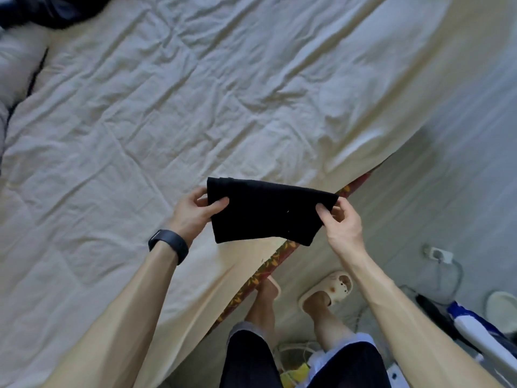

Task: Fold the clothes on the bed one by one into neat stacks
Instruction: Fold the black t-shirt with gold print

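The bed [195, 107] fills most of the view. Its cream sheet [117, 152] is soft, thin cotton, creased all over in shallow ridges, and it lies bare across the middle. At the bed's far left corner sits a heap of dark clothes [42, 9], and a pale pillow [16, 68] lies along the bed's left side. The bed's near edge runs diagonally; there the sheet hangs down and a strip of red, leaf-patterned mattress border [268, 264] shows. Beyond that edge is a pale, smooth floor [447, 177].

Both forearms reach forward from the bed's near edge, elbows wide. Between them, held in the air over that edge, is the black garment [265, 210]: a folded, matte, roughly rectangular piece, stretched flat, its lower right corner rounded. The left hand [195, 211] pinches its left side, thumb on the upper face and fingers curled behind. The right hand [341, 222] pinches the right corner between thumb and fingertips. A dark wristband [169, 245] circles the left wrist.
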Demonstrator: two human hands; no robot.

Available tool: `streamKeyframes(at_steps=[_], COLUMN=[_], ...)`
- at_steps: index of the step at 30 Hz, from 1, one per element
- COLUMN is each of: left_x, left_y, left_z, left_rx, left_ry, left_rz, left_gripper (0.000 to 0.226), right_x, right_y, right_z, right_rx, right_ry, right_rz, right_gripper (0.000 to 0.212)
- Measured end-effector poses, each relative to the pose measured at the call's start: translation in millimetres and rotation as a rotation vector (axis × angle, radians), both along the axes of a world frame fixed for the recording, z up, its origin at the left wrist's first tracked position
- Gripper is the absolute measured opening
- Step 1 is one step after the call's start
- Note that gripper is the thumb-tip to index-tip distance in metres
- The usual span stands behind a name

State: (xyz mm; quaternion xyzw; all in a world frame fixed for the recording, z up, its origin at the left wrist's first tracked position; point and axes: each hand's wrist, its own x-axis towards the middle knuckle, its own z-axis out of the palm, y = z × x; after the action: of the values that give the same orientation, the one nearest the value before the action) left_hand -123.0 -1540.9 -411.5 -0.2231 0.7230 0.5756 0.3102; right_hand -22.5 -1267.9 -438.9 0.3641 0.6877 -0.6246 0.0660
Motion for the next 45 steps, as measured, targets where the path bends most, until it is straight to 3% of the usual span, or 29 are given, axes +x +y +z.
streamKeyframes(at_steps=[6, 14, 23, 35, 45], left_x=[-19, -53, -104, -239, -369], left_y=[112, 289, 445, 625, 765], left_z=[132, 341, 493, 552, 546], left_rx=[0.096, 0.299, 0.414, 0.584, 0.543], left_ry=[0.252, 0.516, 0.810, 0.956, 0.933], left_rz=[-0.004, -0.143, -0.225, -0.245, -0.213], left_gripper=[0.024, 0.024, 0.022, 0.026, 0.026], right_x=[-26, -35, -60, -181, -319], right_y=[113, 291, 440, 615, 761], right_z=[127, 345, 484, 564, 550], right_rx=[0.060, 0.185, 0.329, 0.475, 0.430], right_ry=[0.231, 0.549, 0.807, 0.941, 0.928], right_rz=[-0.139, -0.188, -0.286, -0.310, -0.289], right_gripper=[0.018, 0.012, 0.010, 0.014, 0.011])
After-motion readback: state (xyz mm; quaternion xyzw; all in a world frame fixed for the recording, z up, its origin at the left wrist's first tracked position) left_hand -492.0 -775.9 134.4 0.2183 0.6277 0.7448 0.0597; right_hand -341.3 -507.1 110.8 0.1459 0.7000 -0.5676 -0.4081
